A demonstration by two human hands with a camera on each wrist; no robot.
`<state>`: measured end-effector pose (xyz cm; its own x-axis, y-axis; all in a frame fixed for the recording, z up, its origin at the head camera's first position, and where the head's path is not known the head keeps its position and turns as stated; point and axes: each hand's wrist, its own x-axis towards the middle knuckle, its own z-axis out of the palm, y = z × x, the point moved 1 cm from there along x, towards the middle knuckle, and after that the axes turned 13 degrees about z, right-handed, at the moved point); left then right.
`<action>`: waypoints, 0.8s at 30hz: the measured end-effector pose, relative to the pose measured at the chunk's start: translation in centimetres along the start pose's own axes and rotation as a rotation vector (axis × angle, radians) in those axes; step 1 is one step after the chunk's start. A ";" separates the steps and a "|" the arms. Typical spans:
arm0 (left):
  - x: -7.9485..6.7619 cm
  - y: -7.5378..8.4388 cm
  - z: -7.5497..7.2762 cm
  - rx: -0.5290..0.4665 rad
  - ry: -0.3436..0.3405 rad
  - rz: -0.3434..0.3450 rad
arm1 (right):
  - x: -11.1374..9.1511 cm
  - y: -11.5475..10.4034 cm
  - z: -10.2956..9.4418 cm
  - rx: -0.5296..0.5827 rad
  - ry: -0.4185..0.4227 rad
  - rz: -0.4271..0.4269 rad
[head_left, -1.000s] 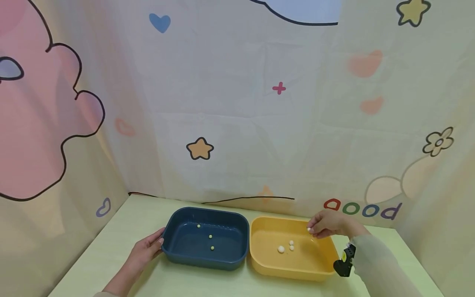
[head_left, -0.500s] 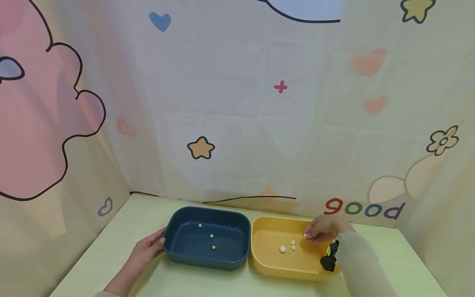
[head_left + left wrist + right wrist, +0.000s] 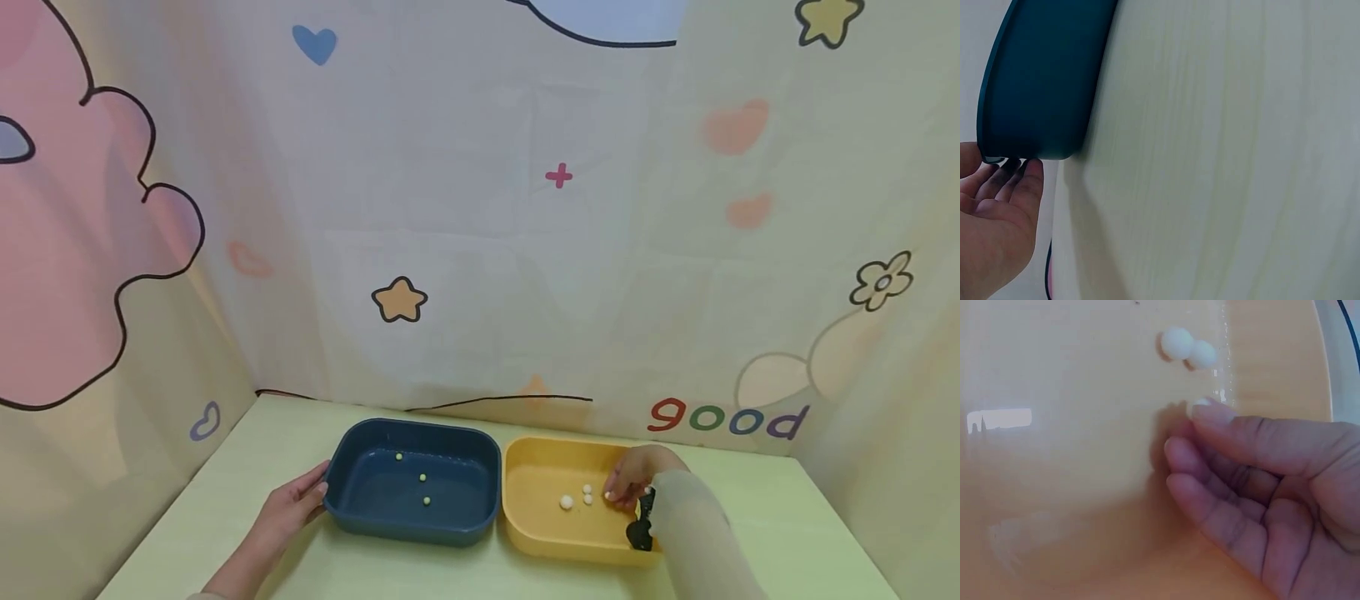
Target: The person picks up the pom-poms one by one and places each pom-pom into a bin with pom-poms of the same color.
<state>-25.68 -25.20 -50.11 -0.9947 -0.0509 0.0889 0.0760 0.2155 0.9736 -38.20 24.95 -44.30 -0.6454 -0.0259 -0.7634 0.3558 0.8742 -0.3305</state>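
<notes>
At the left end of the blue tray (image 3: 416,525), my left hand (image 3: 288,510) holds the rim and outer wall. The left wrist view shows the fingertips (image 3: 1034,169) against that wall. My right hand (image 3: 636,477) is low inside the right part of the yellow tray (image 3: 547,542). Its thumb and forefinger pinch a small white ball (image 3: 607,496), mostly covered by the thumb in the right wrist view. Just left of these fingers lie two small white balls (image 3: 1177,342), with a larger white ball (image 3: 566,502) farther left on the tray floor.
Three tiny yellowish balls (image 3: 423,477) lie apart in the blue tray. Both trays stand side by side on a pale green table (image 3: 405,571). A printed cloth (image 3: 480,333) rises behind the table and at its sides. A black device (image 3: 641,525) sits at the right wrist.
My right hand has moved left and down, from the yellow tray's back right rim into the tray, with the white ball still pinched. The left hand keeps its place on the blue tray.
</notes>
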 end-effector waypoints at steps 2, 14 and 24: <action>0.0 0.0 0.0 0.006 0.004 -0.003 | -0.1 -0.2 0.1 -0.014 0.003 0.011; 0.1 0.2 0.0 0.013 -0.008 -0.011 | -0.1 -0.6 0.0 -0.109 -0.008 0.031; 0.1 0.3 0.1 0.003 -0.011 -0.017 | -1.3 -0.7 -0.6 -0.010 0.117 -0.002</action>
<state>-25.80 -25.08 -49.79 -0.9966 -0.0438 0.0702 0.0590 0.2179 0.9742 -38.03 24.61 -42.79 -0.7209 0.0292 -0.6925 0.3483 0.8791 -0.3255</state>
